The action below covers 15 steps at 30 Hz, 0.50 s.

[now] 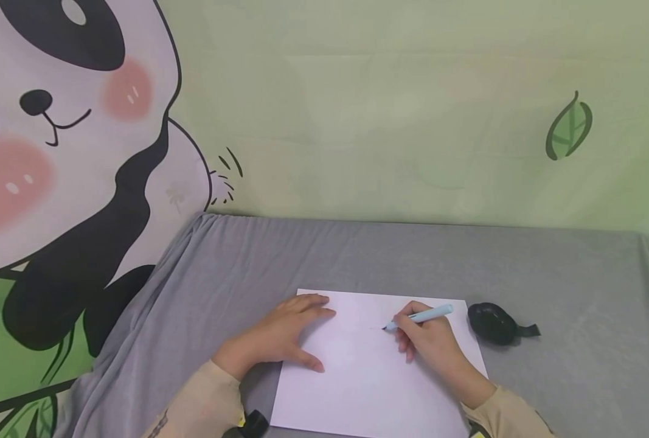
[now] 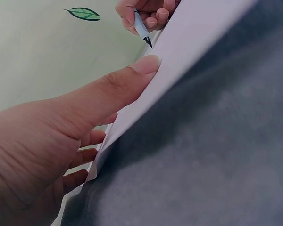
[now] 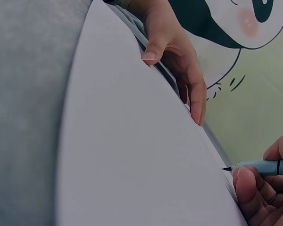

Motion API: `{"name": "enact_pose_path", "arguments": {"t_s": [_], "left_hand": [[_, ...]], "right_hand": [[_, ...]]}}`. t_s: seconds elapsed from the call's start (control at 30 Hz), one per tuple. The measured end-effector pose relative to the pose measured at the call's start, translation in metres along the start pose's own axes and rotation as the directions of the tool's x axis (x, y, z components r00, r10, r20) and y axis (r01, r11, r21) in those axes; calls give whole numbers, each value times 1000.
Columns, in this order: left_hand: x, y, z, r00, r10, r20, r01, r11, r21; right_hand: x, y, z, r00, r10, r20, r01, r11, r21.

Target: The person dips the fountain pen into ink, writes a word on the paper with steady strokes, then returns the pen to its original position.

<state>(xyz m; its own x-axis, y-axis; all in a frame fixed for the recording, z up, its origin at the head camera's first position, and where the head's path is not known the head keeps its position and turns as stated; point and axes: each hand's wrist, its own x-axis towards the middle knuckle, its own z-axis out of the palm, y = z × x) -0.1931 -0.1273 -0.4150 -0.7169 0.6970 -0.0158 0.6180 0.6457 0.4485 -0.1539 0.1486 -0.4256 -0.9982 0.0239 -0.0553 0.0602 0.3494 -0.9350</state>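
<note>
A sheet of white paper (image 1: 357, 389) lies on the grey cloth. My left hand (image 1: 283, 331) rests on its left edge, fingers and thumb spread; in the left wrist view the thumb (image 2: 118, 87) lies along the paper. Over the paper's upper right part, my right hand (image 1: 433, 340) pinches a light blue pen (image 1: 432, 314) with a dark pointed tip. That tip is at or just above the sheet, beside a very faint short mark (image 1: 375, 328); contact is hard to tell. The right wrist view shows fingers (image 3: 247, 183) curled round the pen (image 3: 259, 167).
Right of the paper sits a black rounded object (image 1: 492, 323) with a short tab. Grey cloth (image 1: 587, 286) covers the table. Behind it hangs a pale green backdrop (image 1: 384, 134) with a panda and a leaf. A small black item (image 1: 254, 424) is near the left sleeve.
</note>
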Motion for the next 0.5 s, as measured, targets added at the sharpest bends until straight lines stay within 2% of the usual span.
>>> {"name": "enact_pose_path", "arguments": {"t_s": [0.5], "left_hand": [[1, -1, 1, 1000, 22, -14, -21, 1000, 15]], "right_hand": [[-1, -2, -3, 999, 30, -27, -30, 999, 11]]}}
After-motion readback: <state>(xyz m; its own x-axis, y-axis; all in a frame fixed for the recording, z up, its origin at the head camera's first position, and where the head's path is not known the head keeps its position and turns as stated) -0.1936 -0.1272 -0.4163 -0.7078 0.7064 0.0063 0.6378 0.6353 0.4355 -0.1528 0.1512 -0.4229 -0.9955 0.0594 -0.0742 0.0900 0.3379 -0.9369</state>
